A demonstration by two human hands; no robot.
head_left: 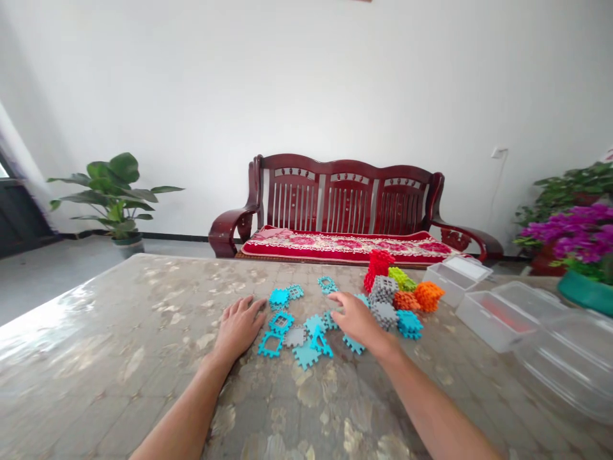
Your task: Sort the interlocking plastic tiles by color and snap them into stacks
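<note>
Flat on the patterned tabletop lies my left hand [241, 324], its fingers stretched out and holding nothing. Just right of it are loose blue interlocking tiles, among them a square frame tile [271, 344], a window tile [281, 321] and a solid tile [279, 298]. A triangle-cutout tile [320, 342] rests beside a grey tile [295, 336] and a pale blue one [305, 355]. My right hand [353, 316] reaches over more blue tiles, fingers apart, its fingertips close to a blue tile [327, 284]. Another blue tile [354, 344] shows partly under that hand.
Right of my right hand stand stacks of red [378, 268], grey [384, 291], green [401, 279], orange [429, 296] and blue tiles [409, 324]. Clear plastic boxes [498, 319] sit along the table's right side, near a flowerpot [587, 291]. A wooden bench [345, 198] stands beyond the table [143, 358].
</note>
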